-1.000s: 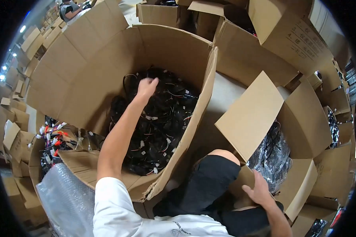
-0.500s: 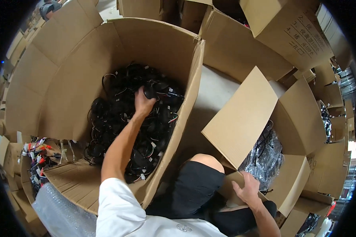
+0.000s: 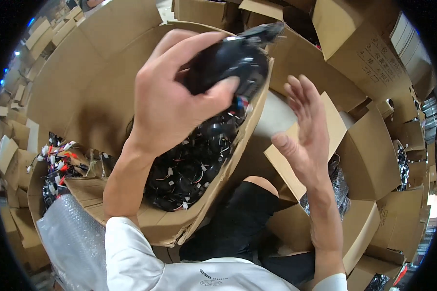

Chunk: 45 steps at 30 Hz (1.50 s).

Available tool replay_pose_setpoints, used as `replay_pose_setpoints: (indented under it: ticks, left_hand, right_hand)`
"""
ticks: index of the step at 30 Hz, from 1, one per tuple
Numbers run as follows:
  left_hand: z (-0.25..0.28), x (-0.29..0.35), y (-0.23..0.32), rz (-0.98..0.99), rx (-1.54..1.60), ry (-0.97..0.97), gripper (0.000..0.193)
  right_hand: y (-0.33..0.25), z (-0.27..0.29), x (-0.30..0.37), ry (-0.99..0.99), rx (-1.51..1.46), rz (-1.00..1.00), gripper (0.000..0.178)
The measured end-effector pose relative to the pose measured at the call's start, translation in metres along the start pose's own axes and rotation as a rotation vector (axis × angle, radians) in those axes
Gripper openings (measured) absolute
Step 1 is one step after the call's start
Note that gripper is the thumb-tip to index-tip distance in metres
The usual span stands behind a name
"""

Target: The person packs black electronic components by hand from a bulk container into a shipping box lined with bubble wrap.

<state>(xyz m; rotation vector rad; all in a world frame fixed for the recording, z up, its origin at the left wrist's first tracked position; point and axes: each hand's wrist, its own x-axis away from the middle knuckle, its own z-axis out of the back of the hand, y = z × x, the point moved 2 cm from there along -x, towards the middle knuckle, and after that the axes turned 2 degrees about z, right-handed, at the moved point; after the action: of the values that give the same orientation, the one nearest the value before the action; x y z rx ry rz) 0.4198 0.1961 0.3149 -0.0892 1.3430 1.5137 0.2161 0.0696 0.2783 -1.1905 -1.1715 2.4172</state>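
My left hand (image 3: pixel 165 99) is raised above the large cardboard box, its fingers and thumb wrapped round a glossy black rounded plastic part (image 3: pixel 228 63). Motion blurs that part, and its exact kind cannot be made out. My right hand (image 3: pixel 306 131) is lifted to the right of it, fingers stretched and thumb apart, touching nothing. Below, inside the large cardboard box (image 3: pixel 77 87), lies a heap of similar black parts with wires and small white connectors (image 3: pixel 184 169). My left hand and forearm hide much of the heap.
Right of my knee, a smaller open cardboard box (image 3: pixel 371 145) holds bubble-wrapped black items (image 3: pixel 342 194); its raised flap (image 3: pixel 332 116) is behind my right hand. At lower left are a bubble-wrap sheet (image 3: pixel 73 237) and a box of coloured connectors (image 3: pixel 58 165). More cartons surround me.
My left hand has come up out of the heap with a black part in it. My right hand has let go of the smaller box's edge and risen, opening its fingers.
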Motion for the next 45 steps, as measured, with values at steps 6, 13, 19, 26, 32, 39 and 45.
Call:
replay_pose_setpoints:
  ticks: [6,13,19,26,32,39,45]
  left_hand:
    - [-0.034,-0.01,-0.003,0.066,0.661,-0.304,0.041]
    - [-0.084,0.128,-0.219,0.865,-0.045,-0.659,0.069]
    - [-0.085,0.152,-0.172,1.333,0.294,-0.664,0.092]
    - [-0.029,0.144,-0.121,0.873,0.09,-0.876,0.065]
    - [-0.001,0.142,-0.054,0.614,-0.1,-1.226,0.033]
    - [0.041,0.07,0.02,0.673,0.454,-0.541,0.054]
    - [-0.04,0.049,0.101,0.446,1.174,-0.586,0.083]
  right_hand:
    - [0.007,-0.014,0.007,0.141,-0.676,-0.334,0.071]
    - [-0.019,0.064,0.111,0.308,-0.596,-0.335,0.075]
    - [-0.027,0.097,0.166,0.446,-0.56,-0.316,0.074]
    - [-0.047,0.09,0.17,0.516,-0.576,-0.29,0.08]
    - [-0.043,0.085,0.175,0.459,-0.626,-0.425,0.09]
    - [-0.063,0.099,0.168,0.318,-1.027,-0.353,0.065]
    - [-0.085,0.116,0.157,0.312,-1.297,-0.508,0.064]
